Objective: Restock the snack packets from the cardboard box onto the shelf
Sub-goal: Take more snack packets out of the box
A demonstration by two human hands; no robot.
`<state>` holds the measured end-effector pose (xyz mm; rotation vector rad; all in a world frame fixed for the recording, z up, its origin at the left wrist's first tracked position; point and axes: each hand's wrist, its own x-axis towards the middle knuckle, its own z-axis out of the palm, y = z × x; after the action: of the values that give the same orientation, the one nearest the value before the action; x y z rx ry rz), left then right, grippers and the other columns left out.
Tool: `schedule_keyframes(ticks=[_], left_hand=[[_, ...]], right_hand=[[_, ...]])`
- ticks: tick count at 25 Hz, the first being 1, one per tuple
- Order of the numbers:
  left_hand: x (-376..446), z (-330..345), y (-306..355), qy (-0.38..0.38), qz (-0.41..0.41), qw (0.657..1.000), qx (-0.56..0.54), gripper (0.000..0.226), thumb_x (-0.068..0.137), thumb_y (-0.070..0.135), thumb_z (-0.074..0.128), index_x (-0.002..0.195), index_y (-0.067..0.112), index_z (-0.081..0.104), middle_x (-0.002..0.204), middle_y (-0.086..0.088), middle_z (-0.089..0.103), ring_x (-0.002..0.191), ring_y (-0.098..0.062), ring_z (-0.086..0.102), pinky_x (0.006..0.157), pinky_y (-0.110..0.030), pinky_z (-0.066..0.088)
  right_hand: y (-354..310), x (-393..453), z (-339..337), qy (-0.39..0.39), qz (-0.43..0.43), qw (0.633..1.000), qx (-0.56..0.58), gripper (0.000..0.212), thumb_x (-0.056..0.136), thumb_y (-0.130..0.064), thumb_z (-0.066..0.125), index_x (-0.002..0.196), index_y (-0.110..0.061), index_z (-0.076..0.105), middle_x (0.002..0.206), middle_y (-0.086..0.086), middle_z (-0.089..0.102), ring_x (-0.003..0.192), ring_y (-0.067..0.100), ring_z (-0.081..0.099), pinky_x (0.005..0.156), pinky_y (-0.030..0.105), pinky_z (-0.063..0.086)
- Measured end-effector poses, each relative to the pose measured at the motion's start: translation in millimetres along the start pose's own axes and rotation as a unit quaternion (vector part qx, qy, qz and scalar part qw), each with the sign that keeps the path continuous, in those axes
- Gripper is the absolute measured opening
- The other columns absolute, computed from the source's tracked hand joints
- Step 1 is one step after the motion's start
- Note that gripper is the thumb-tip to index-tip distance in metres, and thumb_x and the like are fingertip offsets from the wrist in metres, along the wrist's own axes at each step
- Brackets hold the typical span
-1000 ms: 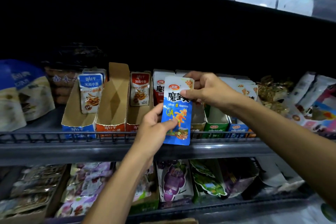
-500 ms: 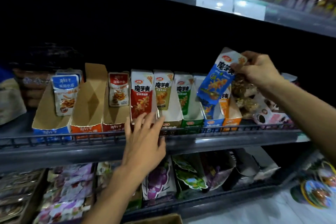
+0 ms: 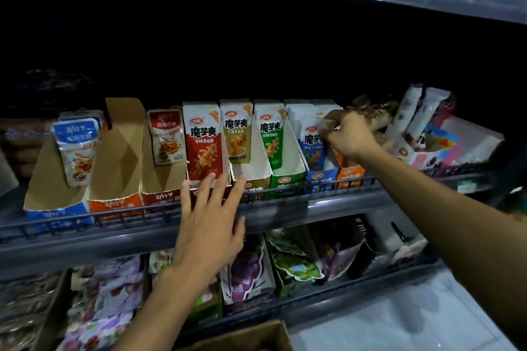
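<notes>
Ur right hand (image 3: 349, 134) pinches top of blue snack packet (image 3: 313, 148), seating it in blue tray (image 3: 320, 178) on shelf (image 3: 328, 204), so this one nearly placed. Left hand (image 3: 211, 219) has loose grip, fingers spread, holds nothing, hovers at shelf rail left of blue tray. Cardboard box (image 3: 251, 336) well below blue tray, contents hidden, can't tell how many left. Brown trays (image 3: 117, 157) far left of blue tray look underfilled, prob more restocking to do.

The blue packet (image 3: 313, 148) was in the air above the trays; now it stands in the blue tray (image 3: 320, 179), and the right hand (image 3: 349, 134) still pinches its top edge.
</notes>
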<state>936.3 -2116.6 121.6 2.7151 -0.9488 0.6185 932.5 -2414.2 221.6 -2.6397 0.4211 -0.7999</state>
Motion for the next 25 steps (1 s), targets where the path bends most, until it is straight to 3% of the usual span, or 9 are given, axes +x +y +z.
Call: schedule_keyframes(ticks=[3,6,10,13,16,18,21,23,25], left_hand=[[-2,-5,0,-0.026,-0.006,0.999,-0.022,0.076,0.095,0.049,0.047,0.158,0.032,0.007,0.165,-0.005,0.015,0.152,-0.028,0.009,0.12,-0.055,-0.003],[-10,-11,2,-0.047,-0.027,0.998,-0.045,0.082,0.098,0.052,0.039,0.152,0.035,-0.02,0.165,-0.001,-0.013,0.151,-0.023,-0.015,0.12,-0.05,-0.012],[-37,-14,0,-0.029,-0.05,0.994,-0.089,0.088,0.096,0.056,0.043,0.153,0.035,-0.021,0.165,-0.002,-0.015,0.151,-0.023,-0.016,0.121,-0.05,-0.011],[-72,-10,-8,-0.049,-0.085,0.99,-0.102,0.089,0.095,0.059,0.043,0.153,0.034,-0.019,0.166,-0.001,-0.012,0.152,-0.023,-0.013,0.121,-0.049,-0.009],[-115,9,-19,-0.103,-0.131,0.98,-0.112,0.089,0.094,0.057,0.046,0.156,0.032,-0.012,0.166,-0.002,-0.004,0.153,-0.024,-0.005,0.122,-0.048,-0.001],[-155,29,-27,-0.16,-0.159,0.967,-0.119,0.086,0.093,0.052,0.051,0.158,0.028,-0.001,0.166,-0.006,0.008,0.152,-0.027,0.007,0.122,-0.046,0.012],[-233,68,-36,-0.295,-0.205,0.923,-0.135,0.078,0.093,0.044,0.057,0.156,0.024,0.017,0.161,-0.009,0.026,0.145,-0.033,0.026,0.117,-0.044,0.027],[-287,99,-42,-0.376,-0.241,0.884,-0.139,0.068,0.091,0.039,0.06,0.151,0.023,0.031,0.151,-0.01,0.043,0.136,-0.033,0.042,0.109,-0.038,0.038],[-328,125,-45,-0.428,-0.278,0.847,-0.151,0.063,0.088,0.034,0.06,0.146,0.024,0.039,0.139,-0.01,0.057,0.123,-0.031,0.056,0.1,-0.035,0.046]], right_hand=[[-5,-18,4,0.02,0.011,1.0,0.013,0.032,0.086,-0.023,0.066,0.116,-0.015,0.056,0.105,0.013,0.066,0.09,0.031,0.065,0.073,0.036,0.053],[-14,-52,1,0.017,-0.002,1.0,-0.014,0.067,0.089,-0.033,0.065,0.145,-0.012,0.033,0.142,0.013,0.044,0.126,0.03,0.046,0.098,0.041,0.044],[-21,-118,20,0.004,-0.019,0.999,-0.031,0.088,0.087,-0.055,0.059,0.153,-0.018,0.013,0.16,0.001,0.017,0.147,0.02,0.017,0.118,0.041,0.025],[-35,-187,56,-0.03,-0.003,1.0,0.003,0.095,0.082,-0.061,0.059,0.154,-0.02,0.012,0.161,0.003,0.015,0.148,0.019,0.015,0.119,0.038,0.02],[-45,-259,109,-0.135,0.058,0.988,0.057,0.093,0.082,-0.059,0.062,0.153,-0.019,0.018,0.16,0.006,0.019,0.146,0.022,0.019,0.118,0.039,0.024],[-48,-310,144,-0.219,0.094,0.967,0.094,0.087,0.08,-0.062,0.061,0.149,-0.021,0.027,0.154,0.006,0.031,0.141,0.025,0.031,0.112,0.04,0.034],[-36,-383,190,-0.382,0.163,0.905,0.093,0.07,0.081,-0.046,0.07,0.139,-0.017,0.044,0.136,0.005,0.053,0.122,0.025,0.052,0.094,0.027,0.043],[-20,-418,217,-0.501,0.162,0.849,0.048,0.071,0.081,-0.039,0.072,0.141,-0.015,0.042,0.14,0.006,0.051,0.124,0.022,0.051,0.094,0.023,0.04],[-5,-434,236,-0.563,0.132,0.816,-0.001,0.073,0.081,-0.043,0.071,0.141,-0.016,0.042,0.139,0.003,0.052,0.124,0.021,0.051,0.096,0.022,0.039]])
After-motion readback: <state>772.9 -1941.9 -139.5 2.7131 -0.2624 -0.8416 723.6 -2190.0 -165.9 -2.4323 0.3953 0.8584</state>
